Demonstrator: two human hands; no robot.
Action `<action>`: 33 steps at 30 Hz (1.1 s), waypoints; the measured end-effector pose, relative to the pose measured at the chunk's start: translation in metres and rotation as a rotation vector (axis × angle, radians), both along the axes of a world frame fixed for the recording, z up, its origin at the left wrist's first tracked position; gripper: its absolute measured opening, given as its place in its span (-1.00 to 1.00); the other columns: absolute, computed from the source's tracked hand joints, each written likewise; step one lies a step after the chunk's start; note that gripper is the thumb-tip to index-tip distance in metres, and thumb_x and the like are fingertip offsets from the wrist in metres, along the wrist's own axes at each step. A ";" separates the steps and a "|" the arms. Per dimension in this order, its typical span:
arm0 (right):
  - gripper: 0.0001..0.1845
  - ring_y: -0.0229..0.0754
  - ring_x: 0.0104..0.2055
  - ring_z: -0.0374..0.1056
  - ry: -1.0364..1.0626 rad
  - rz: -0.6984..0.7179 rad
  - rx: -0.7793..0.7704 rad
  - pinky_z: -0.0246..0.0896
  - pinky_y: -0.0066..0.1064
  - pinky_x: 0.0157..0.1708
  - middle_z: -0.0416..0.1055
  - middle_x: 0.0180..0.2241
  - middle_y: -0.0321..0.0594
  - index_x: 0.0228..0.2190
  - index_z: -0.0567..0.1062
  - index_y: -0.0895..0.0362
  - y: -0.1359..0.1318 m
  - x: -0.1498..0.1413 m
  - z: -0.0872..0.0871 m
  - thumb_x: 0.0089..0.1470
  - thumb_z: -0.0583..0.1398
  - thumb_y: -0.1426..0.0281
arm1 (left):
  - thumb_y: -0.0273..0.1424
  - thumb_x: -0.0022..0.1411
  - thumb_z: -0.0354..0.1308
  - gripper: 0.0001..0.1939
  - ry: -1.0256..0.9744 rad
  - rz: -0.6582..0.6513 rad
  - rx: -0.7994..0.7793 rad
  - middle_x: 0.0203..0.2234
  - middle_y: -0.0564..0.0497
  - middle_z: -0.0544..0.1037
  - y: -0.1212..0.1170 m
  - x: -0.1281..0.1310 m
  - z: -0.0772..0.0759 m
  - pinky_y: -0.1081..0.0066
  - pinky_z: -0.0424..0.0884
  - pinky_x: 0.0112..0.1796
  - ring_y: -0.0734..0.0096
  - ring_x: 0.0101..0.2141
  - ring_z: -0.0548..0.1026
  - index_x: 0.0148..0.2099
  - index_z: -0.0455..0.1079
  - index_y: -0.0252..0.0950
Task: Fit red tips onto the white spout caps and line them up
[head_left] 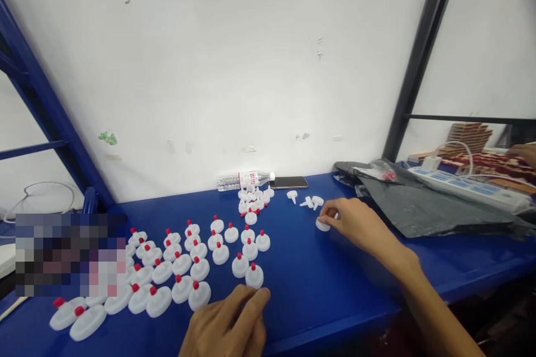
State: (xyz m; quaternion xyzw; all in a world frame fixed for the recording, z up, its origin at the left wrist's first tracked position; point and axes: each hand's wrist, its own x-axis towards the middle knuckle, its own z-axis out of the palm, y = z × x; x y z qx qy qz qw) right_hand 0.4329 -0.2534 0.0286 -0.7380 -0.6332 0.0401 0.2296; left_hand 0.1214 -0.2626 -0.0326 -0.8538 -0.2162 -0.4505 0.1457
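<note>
My right hand reaches out over the blue table and pinches a white plastic cap lying on the surface. Just beyond it lie a few loose white nozzle pieces. My left hand rests on the table near the front edge, fingers curled together, its fingertips beside a white cap with a red tip. Whether it holds anything is hidden. Several rows of assembled white caps with red tips spread across the left half of the table.
A small heap of white caps lies near the wall, with a lying water bottle and a dark phone behind it. A black plastic bag and a white power strip lie at right. Another person's hand shows at far right.
</note>
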 end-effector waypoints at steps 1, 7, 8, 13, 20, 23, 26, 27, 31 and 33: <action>-0.83 -0.10 -0.31 0.51 0.080 0.080 -0.003 0.17 -0.39 -0.39 0.64 -0.34 -0.23 -0.37 0.67 0.03 -0.004 -0.007 0.005 0.20 0.27 0.30 | -0.54 0.43 0.01 -0.76 0.004 0.008 0.008 -0.29 0.08 0.69 0.000 0.000 0.000 0.55 0.48 -0.43 0.57 -0.46 0.65 -0.01 0.45 -0.21; -0.79 -0.24 -0.39 0.48 0.589 0.582 -0.127 0.25 -0.52 -0.42 0.63 -0.43 -0.30 -0.34 0.71 0.07 -0.038 -0.078 0.023 0.09 0.38 0.20 | -0.28 0.44 0.14 -0.74 0.007 0.073 0.110 -0.22 -0.01 0.71 0.004 -0.001 0.003 0.56 0.50 -0.42 0.52 -0.39 0.69 0.07 0.47 -0.26; -0.77 -0.24 -0.40 0.48 0.655 0.626 -0.141 0.26 -0.53 -0.41 0.63 -0.43 -0.29 -0.33 0.71 0.09 -0.043 -0.088 0.022 0.07 0.40 0.18 | -0.28 0.45 0.12 -0.75 0.007 0.077 0.134 -0.23 -0.01 0.72 0.005 -0.002 0.003 0.57 0.50 -0.42 0.52 -0.38 0.69 0.06 0.47 -0.28; -0.69 -0.21 -0.33 0.53 0.705 0.676 -0.162 0.31 -0.51 -0.34 0.65 -0.36 -0.29 -0.26 0.70 0.07 -0.045 -0.101 0.023 0.04 0.41 0.12 | -0.36 0.48 0.07 -0.75 0.000 0.068 0.151 -0.23 -0.05 0.72 0.008 -0.005 0.001 0.60 0.50 -0.39 0.53 -0.38 0.69 0.09 0.45 -0.34; -0.81 -0.11 -0.27 0.53 -0.049 0.413 0.083 0.26 -0.37 -0.28 0.66 -0.26 -0.20 -0.22 0.65 0.06 0.055 -0.063 0.027 0.27 0.22 0.31 | -0.40 0.44 0.13 -0.64 0.044 0.076 0.048 -0.06 -0.12 0.68 0.009 0.000 -0.006 0.56 0.55 -0.42 0.44 -0.32 0.70 0.22 0.36 -0.35; -0.85 -0.07 -0.20 0.53 -0.097 0.407 0.058 0.24 -0.37 -0.26 0.66 -0.23 -0.17 -0.19 0.65 0.10 0.101 -0.057 0.009 0.20 0.27 0.40 | -0.42 0.43 0.13 -0.63 0.054 0.063 0.045 -0.10 -0.10 0.68 0.010 0.001 -0.006 0.56 0.52 -0.50 0.53 -0.49 0.65 0.24 0.35 -0.33; -0.84 -0.07 -0.19 0.52 -0.105 0.406 0.056 0.22 -0.38 -0.26 0.64 -0.24 -0.14 -0.18 0.64 0.11 0.119 -0.056 -0.009 0.21 0.27 0.40 | -0.42 0.42 0.15 -0.63 0.047 0.059 0.047 -0.12 -0.09 0.69 0.009 0.001 -0.006 0.55 0.52 -0.50 0.52 -0.47 0.65 0.23 0.36 -0.32; -0.84 -0.07 -0.17 0.51 -0.109 0.407 0.061 0.22 -0.39 -0.25 0.64 -0.24 -0.13 -0.18 0.64 0.11 0.119 -0.057 -0.014 0.22 0.27 0.40 | -0.42 0.42 0.15 -0.63 0.046 0.057 0.040 -0.11 -0.09 0.68 0.008 0.001 -0.005 0.55 0.52 -0.50 0.51 -0.45 0.66 0.23 0.35 -0.33; -0.82 -0.11 -0.11 0.47 -0.121 0.411 0.086 0.17 -0.43 -0.23 0.59 -0.19 -0.16 -0.20 0.62 0.13 0.114 -0.059 -0.023 0.29 0.18 0.44 | -0.41 0.43 0.13 -0.63 0.066 0.056 0.014 -0.11 -0.10 0.68 0.007 0.001 -0.004 0.56 0.51 -0.50 0.54 -0.48 0.64 0.23 0.35 -0.33; -0.80 -0.12 -0.11 0.47 -0.118 0.409 0.096 0.16 -0.43 -0.22 0.58 -0.19 -0.15 -0.23 0.60 0.16 0.112 -0.059 -0.021 0.30 0.15 0.49 | -0.40 0.43 0.13 -0.64 0.066 0.062 0.013 -0.12 -0.09 0.68 0.008 0.001 -0.004 0.56 0.51 -0.50 0.55 -0.50 0.63 0.23 0.35 -0.32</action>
